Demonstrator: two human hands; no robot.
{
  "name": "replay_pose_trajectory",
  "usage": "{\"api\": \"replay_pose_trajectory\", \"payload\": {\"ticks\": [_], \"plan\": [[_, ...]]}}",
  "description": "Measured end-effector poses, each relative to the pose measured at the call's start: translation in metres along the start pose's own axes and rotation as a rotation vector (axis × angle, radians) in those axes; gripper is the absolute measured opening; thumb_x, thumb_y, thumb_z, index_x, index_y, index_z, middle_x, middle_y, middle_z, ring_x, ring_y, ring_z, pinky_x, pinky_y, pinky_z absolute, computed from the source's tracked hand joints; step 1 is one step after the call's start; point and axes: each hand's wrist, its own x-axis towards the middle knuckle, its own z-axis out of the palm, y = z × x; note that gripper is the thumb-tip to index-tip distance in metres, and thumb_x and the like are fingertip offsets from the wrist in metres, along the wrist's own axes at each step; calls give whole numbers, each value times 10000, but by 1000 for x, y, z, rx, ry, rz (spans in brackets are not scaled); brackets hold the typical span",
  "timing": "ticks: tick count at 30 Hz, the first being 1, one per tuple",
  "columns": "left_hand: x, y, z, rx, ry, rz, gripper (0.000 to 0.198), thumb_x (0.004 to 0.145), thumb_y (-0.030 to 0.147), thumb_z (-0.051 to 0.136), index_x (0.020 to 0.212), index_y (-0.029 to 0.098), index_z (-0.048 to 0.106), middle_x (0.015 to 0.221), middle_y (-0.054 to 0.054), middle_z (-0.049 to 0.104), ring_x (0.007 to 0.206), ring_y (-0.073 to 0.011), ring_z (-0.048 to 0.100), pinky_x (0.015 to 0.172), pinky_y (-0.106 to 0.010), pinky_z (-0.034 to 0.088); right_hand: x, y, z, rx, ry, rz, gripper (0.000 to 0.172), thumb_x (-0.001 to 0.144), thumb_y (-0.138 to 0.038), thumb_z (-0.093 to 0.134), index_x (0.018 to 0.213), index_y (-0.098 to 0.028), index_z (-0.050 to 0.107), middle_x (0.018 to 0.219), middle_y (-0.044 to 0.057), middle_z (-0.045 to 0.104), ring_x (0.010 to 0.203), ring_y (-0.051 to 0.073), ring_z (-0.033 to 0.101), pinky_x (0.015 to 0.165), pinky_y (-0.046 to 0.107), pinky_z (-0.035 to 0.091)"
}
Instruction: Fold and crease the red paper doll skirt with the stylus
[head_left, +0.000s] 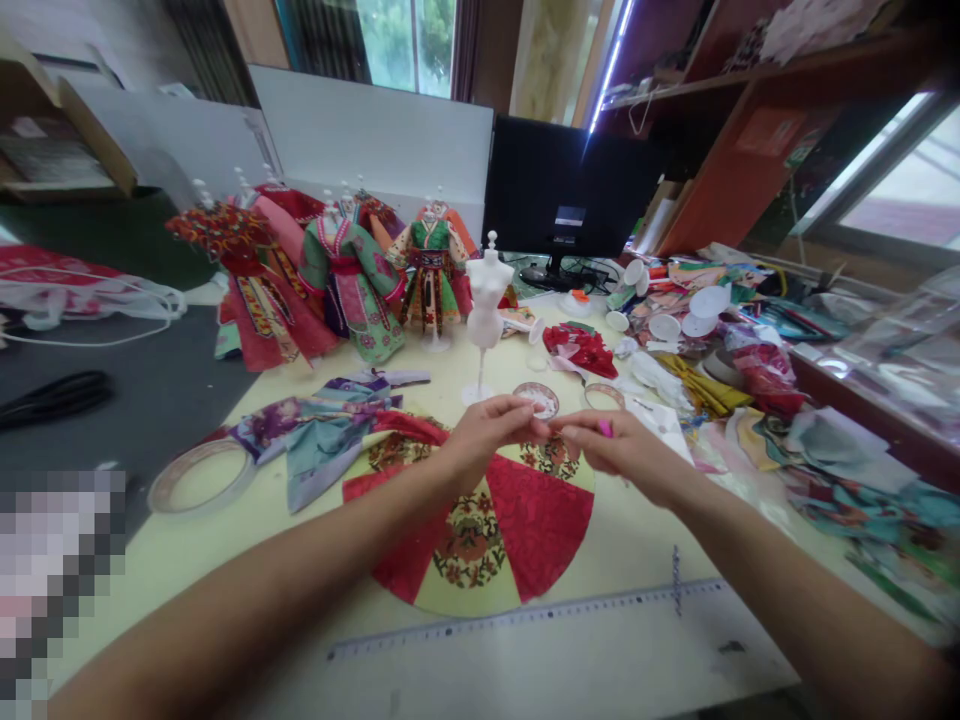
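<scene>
1. Your left hand (499,425): fingertips drawn together above the cloth circle; whether anything thin sits between them cannot be told.
2. Your right hand (622,447): fingers closed on a small pink item (606,428), its fingertips just beside those of your left.
3. Cloth circle (469,545): red and patterned yellow wedges, flat on the tabletop (634,535) below your hands, its far part partly covered from view.
4. White dress form (487,295): upright on its stand, just beyond your hands.
5. Measuring strip (525,618): laid along the near side of the circle.
6. Blue and purple garment (319,430): crumpled, to your left of the circle.
7. Dressed forms (349,275): grouped at far left.
8. Monitor (566,190): dark screen, at the back.
9. Fabric scraps (705,395): heaped at your right.
</scene>
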Motion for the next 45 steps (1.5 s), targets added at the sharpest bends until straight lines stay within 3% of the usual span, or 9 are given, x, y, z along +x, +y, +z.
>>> {"api": "replay_pose_trajectory", "payload": {"ticks": [2, 5, 9, 12, 17, 29, 37, 41, 45], "plan": [[-27, 4, -2, 127, 2, 13, 126, 789, 229, 585, 849, 139, 649, 667, -34, 656, 673, -118, 596, 755, -272, 444, -11, -9, 19, 259, -73, 82, 362, 821, -429, 503, 1092, -200, 576, 606, -17, 566, 402, 51, 358, 369, 190, 259], [-60, 7, -7, 240, -26, -65, 138, 802, 208, 555, 873, 155, 662, 644, -25, 649, 644, -108, 585, 703, -244, 438, -20, -17, 44, 425, -129, 116, 398, 798, -412, 557, 1143, -215, 537, 583, -42, 516, 430, 49, 369, 398, 184, 279], [-85, 2, -19, 252, -26, -126, 176, 804, 227, 552, 937, 180, 658, 646, -18, 647, 616, -106, 584, 646, -236, 446, -21, -24, 64, 433, -85, 6, 318, 768, -390, 600, 1027, -206, 600, 742, 2, 610, 651, 100, 542, 588, 229, 435], [-94, -2, -27, 221, -40, -159, 213, 809, 242, 542, 988, 190, 646, 635, -16, 640, 569, -104, 576, 597, -241, 453, -19, -30, 72, 288, -48, -91, 238, 786, -377, 568, 932, -201, 636, 853, 30, 645, 767, 138, 580, 682, 271, 454], [-98, -7, -36, 226, -43, -136, 206, 802, 236, 545, 972, 194, 655, 619, -12, 642, 564, -95, 573, 610, -232, 455, -18, -34, 79, 47, -3, -219, 139, 810, -284, 522, 807, -197, 630, 741, 1, 624, 682, 113, 558, 637, 248, 421], [-94, -7, -47, 619, -20, -39, 233, 810, 257, 510, 991, 199, 645, 649, -11, 644, 598, -111, 582, 589, -215, 459, -9, -27, 70, -30, -30, -300, 126, 825, -270, 527, 764, -188, 601, 720, 0, 584, 663, 106, 528, 630, 244, 402], [-93, -10, -48, 727, -14, -30, 424, 827, 255, 485, 1243, 174, 460, 647, -20, 653, 597, -127, 588, 598, -237, 470, -9, -25, 75, -187, -5, -383, 120, 832, -205, 484, 768, -184, 583, 732, 16, 581, 681, 117, 518, 632, 247, 391], [-90, -9, -55, 891, -10, 78, 452, 827, 247, 493, 1269, 187, 420, 747, -25, 663, 670, -136, 600, 689, -282, 477, -12, -18, 76, -257, -2, -406, 131, 839, -206, 465, 779, -182, 578, 756, 23, 582, 685, 116, 517, 624, 244, 392], [-88, -9, -59, 1099, 29, 334, 424, 782, 250, 570, 1196, 187, 501, 1029, -73, 638, 959, -197, 563, 876, -381, 423, -15, -10, 73, -264, -4, -419, 126, 851, -202, 460, 808, -183, 577, 775, 22, 581, 678, 109, 523, 631, 240, 408]]}}
